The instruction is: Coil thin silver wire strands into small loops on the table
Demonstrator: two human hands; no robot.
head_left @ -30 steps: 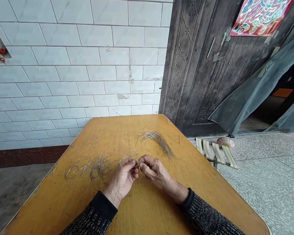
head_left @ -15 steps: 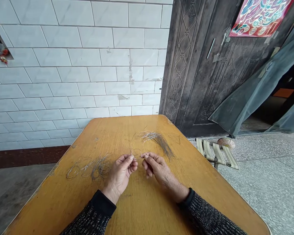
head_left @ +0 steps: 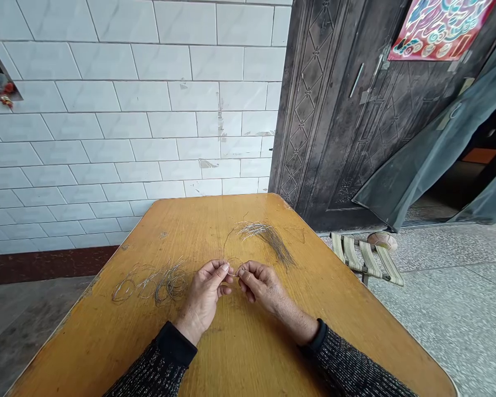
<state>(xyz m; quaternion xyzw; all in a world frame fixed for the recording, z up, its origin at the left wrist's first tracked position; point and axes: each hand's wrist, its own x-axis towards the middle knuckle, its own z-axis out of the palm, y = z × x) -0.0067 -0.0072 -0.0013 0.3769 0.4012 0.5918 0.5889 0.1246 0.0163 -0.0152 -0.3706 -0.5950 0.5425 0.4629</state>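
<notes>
The left edge of the tabletop (head_left: 248, 353) slants away from the person, with loose wire loops (head_left: 165, 285) lying a little way inside it. Open wood runs from these loops down to the near left side. Next comes the left hand (head_left: 204, 292), thumb and forefinger pinched on a thin wire (head_left: 224, 252), which is above the middle of the tabletop. The wire's long end points away from the person, then bends right at its tip; a small loop arches between the hands. The right hand (head_left: 264, 284) pinches the wire's other part, fingers curled. Beyond it, a wire bundle (head_left: 273, 240) slants from far left to near right, with wood between it and the right edge.
</notes>
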